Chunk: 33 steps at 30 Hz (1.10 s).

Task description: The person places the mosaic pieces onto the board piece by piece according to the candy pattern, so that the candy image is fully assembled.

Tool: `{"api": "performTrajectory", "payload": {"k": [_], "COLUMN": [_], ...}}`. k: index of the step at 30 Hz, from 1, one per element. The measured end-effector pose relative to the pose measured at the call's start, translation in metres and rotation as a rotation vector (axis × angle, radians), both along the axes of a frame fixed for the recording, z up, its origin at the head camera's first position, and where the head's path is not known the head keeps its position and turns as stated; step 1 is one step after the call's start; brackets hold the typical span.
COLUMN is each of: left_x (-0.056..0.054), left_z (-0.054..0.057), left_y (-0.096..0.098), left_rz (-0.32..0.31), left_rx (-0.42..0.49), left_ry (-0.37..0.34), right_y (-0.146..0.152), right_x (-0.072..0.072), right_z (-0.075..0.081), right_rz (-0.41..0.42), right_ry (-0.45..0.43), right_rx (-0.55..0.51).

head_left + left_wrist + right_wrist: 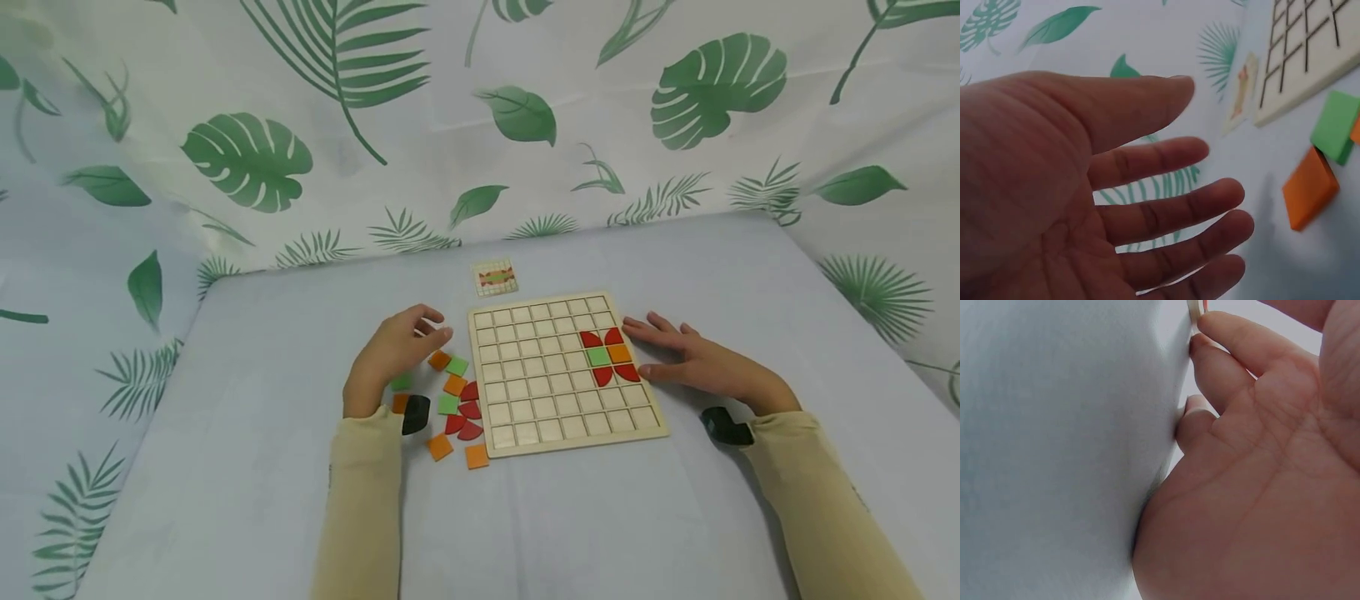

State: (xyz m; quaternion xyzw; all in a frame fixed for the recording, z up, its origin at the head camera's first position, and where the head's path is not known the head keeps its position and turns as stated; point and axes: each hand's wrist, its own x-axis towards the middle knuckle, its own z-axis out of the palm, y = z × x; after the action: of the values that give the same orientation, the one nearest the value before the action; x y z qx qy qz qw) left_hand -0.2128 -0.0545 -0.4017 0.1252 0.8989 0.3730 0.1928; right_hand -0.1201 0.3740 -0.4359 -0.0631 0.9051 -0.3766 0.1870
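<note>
A wooden grid board (525, 358) lies on the table. At its right side, four-sided symmetry shows: red quarter-round tiles (627, 372) surround a green square tile (597, 357) and an orange square tile (619, 353). My right hand (701, 362) rests at the board's right edge, its fingers extended and fingertips right at the rim. Over loose tiles left of the board, my left hand (393, 350) hovers with nothing in its grasp; the left wrist view shows its fingers spread and relaxed, near an orange square tile (1311, 189) and a green one (1337, 128).
Several red tiles (469, 409) and orange and green squares lie loose along the board's left edge, one orange square (477, 456) at its lower left corner. A small pattern card (495, 277) lies behind the board. Leaf-printed cloth (517, 117) rises behind the table.
</note>
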Motion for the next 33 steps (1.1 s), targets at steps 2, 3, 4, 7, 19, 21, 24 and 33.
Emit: {"api": "performTrajectory", "payload": {"k": [2,3,4,7,19,21,24,33], "left_x": [-0.002,-0.003,-0.004,-0.008,-0.012,-0.012,-0.012,-0.013], "left_z": [-0.005,-0.008,-0.011,-0.02,-0.031,-0.032,-0.035,-0.039], "left_y": [-0.002,-0.003,-0.005,-0.011,-0.012,-0.01,-0.008,-0.004], "left_rz": [-0.035,-0.055,-0.077,-0.143,-0.209,-0.194,-0.181,-0.129], "left_rx": [-0.022,-0.028,-0.028,-0.015,-0.06,-0.083,-0.102,-0.109], "left_ry": [-0.013,-0.014,-0.013,0.006,0.07,0.073,0.08,0.099], "right_y": [0.0,0.0,0.0,0.0,-0.001,-0.001,0.0,0.0], "right_x": [-0.001,-0.001,-0.001,-0.001,0.0,-0.001,0.0,-0.001], "right_z": [-0.001,-0.002,-0.002,-0.004,-0.002,-0.001,0.0,-0.001], "right_rz": [0.003,0.003,0.003,0.004,-0.006,-0.005,-0.003,0.011], "right_ry": [0.003,0.001,0.003,0.002,-0.006,-0.002,-0.002,0.011], "right_rx": [-0.002,-0.003,-0.004,-0.007,0.009,0.008,0.005,0.004]}}
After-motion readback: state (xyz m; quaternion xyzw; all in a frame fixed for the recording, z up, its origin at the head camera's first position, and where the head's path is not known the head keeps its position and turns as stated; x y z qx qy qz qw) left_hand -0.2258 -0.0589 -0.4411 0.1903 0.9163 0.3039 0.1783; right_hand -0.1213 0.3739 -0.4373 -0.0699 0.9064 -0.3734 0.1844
